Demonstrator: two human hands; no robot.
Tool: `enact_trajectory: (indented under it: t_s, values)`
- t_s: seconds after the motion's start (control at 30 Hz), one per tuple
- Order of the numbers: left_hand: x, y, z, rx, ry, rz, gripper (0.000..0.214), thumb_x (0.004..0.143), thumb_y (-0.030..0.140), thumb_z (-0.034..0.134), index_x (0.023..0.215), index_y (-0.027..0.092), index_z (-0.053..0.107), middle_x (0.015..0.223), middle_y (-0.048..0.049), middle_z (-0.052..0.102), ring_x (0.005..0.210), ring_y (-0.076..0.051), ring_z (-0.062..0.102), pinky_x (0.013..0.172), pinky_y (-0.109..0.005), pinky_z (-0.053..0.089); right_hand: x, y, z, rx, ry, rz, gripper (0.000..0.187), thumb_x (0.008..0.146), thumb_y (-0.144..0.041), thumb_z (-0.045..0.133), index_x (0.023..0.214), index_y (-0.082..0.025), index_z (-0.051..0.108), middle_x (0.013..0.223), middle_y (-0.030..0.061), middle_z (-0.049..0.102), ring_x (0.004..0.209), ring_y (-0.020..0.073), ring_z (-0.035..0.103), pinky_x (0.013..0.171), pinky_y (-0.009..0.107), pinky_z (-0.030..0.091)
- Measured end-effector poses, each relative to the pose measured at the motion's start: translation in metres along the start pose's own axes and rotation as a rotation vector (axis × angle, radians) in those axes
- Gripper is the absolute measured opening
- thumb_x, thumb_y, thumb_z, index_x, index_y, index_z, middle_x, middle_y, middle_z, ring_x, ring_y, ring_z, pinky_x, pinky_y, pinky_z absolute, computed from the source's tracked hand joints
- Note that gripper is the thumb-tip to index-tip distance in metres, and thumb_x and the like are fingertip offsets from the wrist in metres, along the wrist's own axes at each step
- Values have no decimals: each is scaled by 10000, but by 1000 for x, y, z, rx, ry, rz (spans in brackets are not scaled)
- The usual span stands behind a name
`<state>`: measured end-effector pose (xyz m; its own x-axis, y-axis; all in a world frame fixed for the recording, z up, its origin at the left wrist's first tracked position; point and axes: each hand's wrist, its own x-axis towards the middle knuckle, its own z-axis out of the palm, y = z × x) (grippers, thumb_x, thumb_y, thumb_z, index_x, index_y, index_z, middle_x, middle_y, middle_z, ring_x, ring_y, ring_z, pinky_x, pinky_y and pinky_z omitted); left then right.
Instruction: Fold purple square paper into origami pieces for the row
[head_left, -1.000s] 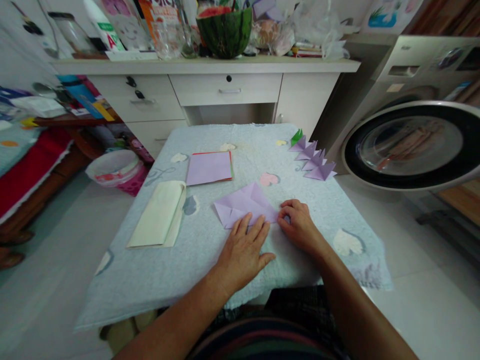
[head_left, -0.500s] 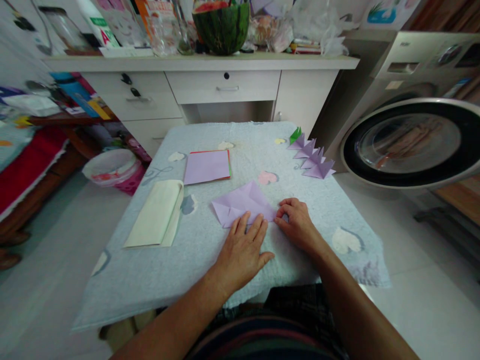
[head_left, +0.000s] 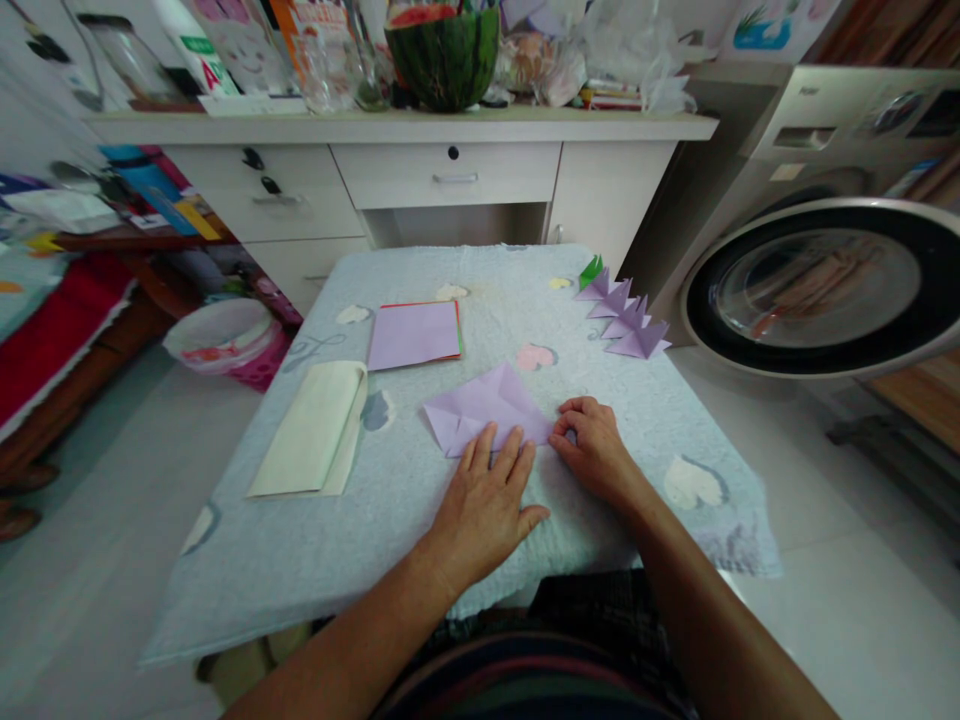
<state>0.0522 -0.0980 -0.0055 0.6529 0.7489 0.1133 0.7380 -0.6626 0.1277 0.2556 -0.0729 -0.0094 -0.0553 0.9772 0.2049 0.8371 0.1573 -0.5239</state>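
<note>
A partly folded sheet of purple origami paper (head_left: 491, 405) lies on the cloth-covered table, with creases across it. My left hand (head_left: 484, 500) rests flat on its near edge, fingers spread. At the paper's right corner, my right hand (head_left: 592, 440) has thumb and forefinger closed on the tip. Beyond, to the left, sits a stack of square coloured paper (head_left: 415, 336), purple on top with red and green edges showing. A folded pale-green sheet (head_left: 311, 430) lies left of my hands. Several folded purple paper pieces (head_left: 628, 318) and a green one (head_left: 590, 271) form a row at the far right.
The table (head_left: 247, 570) wears a light blue cloth with heart patterns. Behind it runs a white counter (head_left: 450, 127) bearing a cut watermelon (head_left: 444, 60), jars and bags. A washing machine's open round door (head_left: 825, 285) stands right; a pink bin (head_left: 232, 340) is on the left floor.
</note>
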Motion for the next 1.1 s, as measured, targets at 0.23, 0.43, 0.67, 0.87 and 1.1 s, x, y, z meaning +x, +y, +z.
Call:
enact_trajectory:
  t_s: [0.23, 0.43, 0.67, 0.87, 1.1]
  values:
    - [1, 2, -1, 24, 12, -15, 731, 875, 648, 470, 1439, 186, 407, 1528, -139, 359, 1416, -389, 258, 1130, -540, 256, -1, -1, 0, -15, 8, 10, 65, 798, -188, 619, 735, -196, 635, 1041, 93, 574, 1018, 252, 515, 945, 446, 390]
    - [3, 8, -6, 35, 36, -36, 694, 857, 685, 457, 1437, 308, 398, 1505, -127, 382, 1394, -406, 289, 1098, -575, 267, 0, 0, 2, 2, 18, 17, 59, 788, -166, 630, 733, -184, 638, 1042, 101, 572, 1027, 254, 513, 951, 444, 378]
    - [3, 9, -6, 13, 28, -57, 683, 858, 693, 440, 1421, 307, 423, 1500, -121, 392, 1392, -404, 292, 1103, -567, 260, 0, 0, 3, 26, 26, 28, 67, 776, -148, 638, 718, -182, 636, 1039, 101, 575, 1016, 250, 516, 954, 435, 368]
    - [4, 6, -3, -7, 24, -11, 683, 882, 670, 428, 1435, 271, 402, 1521, -124, 370, 1435, -325, 250, 1155, -564, 177, 1, -1, 2, 20, 27, 31, 64, 768, -148, 632, 715, -184, 624, 1030, 97, 577, 1007, 249, 518, 946, 432, 364]
    - [4, 1, 1, -67, -11, 28, 677, 912, 645, 390, 1460, 250, 356, 1573, -87, 290, 1459, -271, 214, 1176, -514, 200, 0, -1, 3, 16, 30, 28, 43, 763, -151, 610, 749, -189, 596, 1011, 98, 575, 999, 251, 515, 930, 426, 367]
